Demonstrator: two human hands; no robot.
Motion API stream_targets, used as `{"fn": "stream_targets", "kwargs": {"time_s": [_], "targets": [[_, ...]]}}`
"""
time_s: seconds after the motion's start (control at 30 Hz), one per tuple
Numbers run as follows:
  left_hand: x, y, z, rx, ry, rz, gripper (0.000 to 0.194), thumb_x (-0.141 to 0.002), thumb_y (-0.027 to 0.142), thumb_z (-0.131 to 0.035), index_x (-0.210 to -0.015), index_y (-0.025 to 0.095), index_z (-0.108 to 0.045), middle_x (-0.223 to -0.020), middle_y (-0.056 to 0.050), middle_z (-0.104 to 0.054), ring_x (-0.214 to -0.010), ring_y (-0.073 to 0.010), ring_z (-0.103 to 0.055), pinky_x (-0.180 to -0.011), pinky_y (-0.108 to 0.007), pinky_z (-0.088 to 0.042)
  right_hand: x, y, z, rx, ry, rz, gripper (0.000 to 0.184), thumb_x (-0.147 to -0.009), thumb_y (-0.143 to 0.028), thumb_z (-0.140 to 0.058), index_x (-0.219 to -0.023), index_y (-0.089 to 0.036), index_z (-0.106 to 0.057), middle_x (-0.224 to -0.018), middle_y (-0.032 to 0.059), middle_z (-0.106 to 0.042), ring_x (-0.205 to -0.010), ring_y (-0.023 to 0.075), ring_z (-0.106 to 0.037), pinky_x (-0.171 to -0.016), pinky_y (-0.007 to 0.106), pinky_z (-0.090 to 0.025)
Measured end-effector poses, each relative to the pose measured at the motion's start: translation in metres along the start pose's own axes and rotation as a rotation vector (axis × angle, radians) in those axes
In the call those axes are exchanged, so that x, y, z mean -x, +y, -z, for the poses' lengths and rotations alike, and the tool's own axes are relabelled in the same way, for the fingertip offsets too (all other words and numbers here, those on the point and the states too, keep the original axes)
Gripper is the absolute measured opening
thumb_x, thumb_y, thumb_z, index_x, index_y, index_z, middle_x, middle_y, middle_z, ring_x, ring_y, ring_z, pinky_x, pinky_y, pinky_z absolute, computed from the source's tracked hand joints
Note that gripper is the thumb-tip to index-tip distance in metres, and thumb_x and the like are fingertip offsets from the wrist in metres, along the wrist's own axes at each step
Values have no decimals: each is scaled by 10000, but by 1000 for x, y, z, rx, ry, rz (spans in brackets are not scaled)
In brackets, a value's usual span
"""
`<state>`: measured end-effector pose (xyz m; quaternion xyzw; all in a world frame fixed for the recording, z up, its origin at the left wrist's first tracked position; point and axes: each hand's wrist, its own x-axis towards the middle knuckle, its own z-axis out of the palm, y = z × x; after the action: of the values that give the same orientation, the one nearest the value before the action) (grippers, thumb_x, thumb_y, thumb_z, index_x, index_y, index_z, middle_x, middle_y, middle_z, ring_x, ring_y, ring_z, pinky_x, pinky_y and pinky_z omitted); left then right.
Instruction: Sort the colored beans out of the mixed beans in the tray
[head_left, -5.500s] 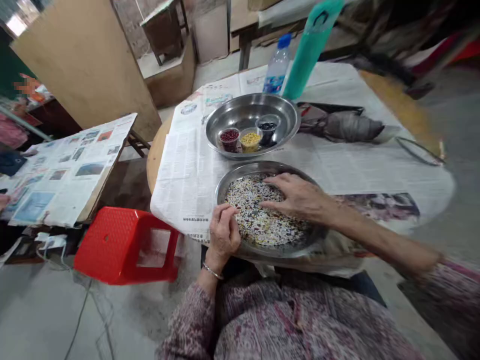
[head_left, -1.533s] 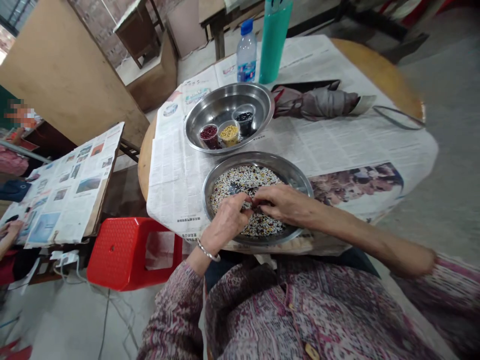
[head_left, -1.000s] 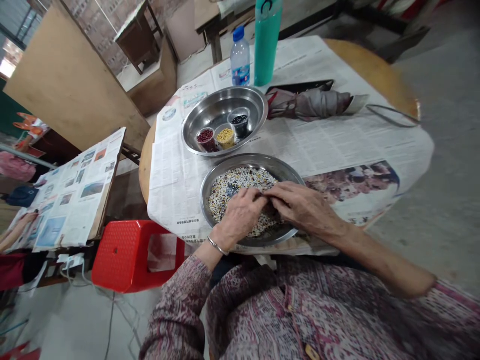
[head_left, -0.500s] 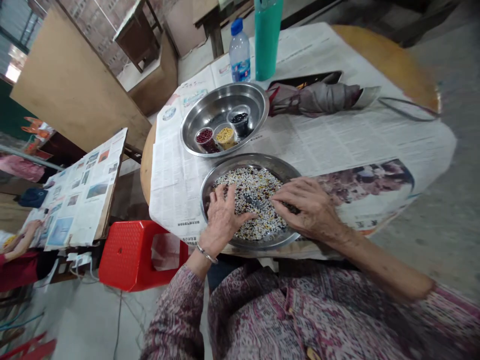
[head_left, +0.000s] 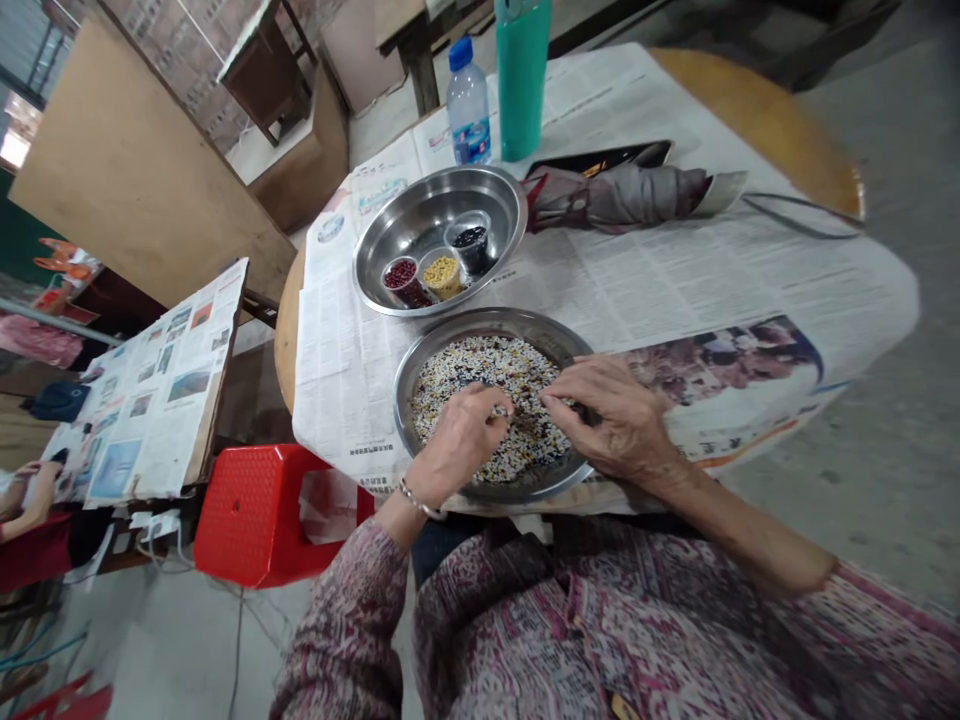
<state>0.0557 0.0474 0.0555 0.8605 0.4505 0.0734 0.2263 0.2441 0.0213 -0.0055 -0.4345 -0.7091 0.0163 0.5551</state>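
Note:
A metal basin (head_left: 405, 400) close to me holds a mix of white grains with yellow, red and black beans (head_left: 480, 362). Over the middle of the mix, my left hand (head_left: 466, 432) has its fingers curled in and thumb near the fingertips; whatever it may hold is too small to make out. At the basin's right side my right hand (head_left: 611, 412) is bent, thumb and fingers drawn together, with dark bits showing beside the palm. Behind stands a second metal basin (head_left: 469, 180) with cups of red beans (head_left: 403, 278), yellow beans (head_left: 442, 275) and black beans (head_left: 471, 245).
A water bottle (head_left: 470, 105), a green tumbler (head_left: 523, 80), a folded umbrella (head_left: 622, 197) and a dark tray (head_left: 645, 153) stand or lie at the back of the newspaper-covered table (head_left: 720, 270). A red stool (head_left: 251, 515) is on the left, near another table (head_left: 176, 390) where a person's hand shows.
My left hand has gone from spread fingers at the basin's left to curled fingers nearer its middle. My right hand stays at about the same place.

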Motion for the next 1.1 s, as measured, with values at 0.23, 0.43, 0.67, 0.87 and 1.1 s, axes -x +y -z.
{"fn": "stream_targets", "kwargs": {"time_s": [0.23,0.43,0.67,0.87,1.1], "targets": [[53,18,16,-88,-177,-53,237,-1027,160,-450,-1146,229,-643,-1051,-29,-684,-992,-176,-656,-910,-323,-563,0,-2,2,-23,-54,-95,125,-881,-186,-611,-805,-285,-615,-760,-1,-705,-729,216,-667,-865,459,-545],[31,3,13,-239,21,83,478,-909,271,-712,-1346,224,-524,-1388,-117,-532,-1243,-299,-527,-989,-456,-551,1,-2,2,-21,-70,-108,149,-885,-176,-617,-806,-303,-611,-768,14,-714,-731,234,-673,-864,480,-542],[-7,-4,-9,-155,29,37,242,-943,159,-607,-1180,204,-635,-1129,-74,-590,-1044,-213,-613,-973,-392,-554,0,0,2,1,-53,-62,135,-875,-164,-613,-791,-269,-608,-748,3,-711,-716,206,-670,-863,440,-547],[-25,-5,-2,-101,42,19,158,-891,71,-602,-999,149,-687,-971,-69,-707,-1002,-209,-654,-983,-377,-529,0,-1,2,-4,-65,-107,138,-868,-184,-608,-766,-277,-605,-731,3,-711,-709,208,-670,-864,443,-549],[20,-3,25,35,-63,28,157,-855,59,-613,-881,187,-702,-885,-16,-719,-875,-165,-669,-923,-341,-536,1,0,1,-9,-54,-114,137,-872,-182,-614,-770,-274,-623,-754,4,-715,-734,209,-678,-866,440,-546]]}}
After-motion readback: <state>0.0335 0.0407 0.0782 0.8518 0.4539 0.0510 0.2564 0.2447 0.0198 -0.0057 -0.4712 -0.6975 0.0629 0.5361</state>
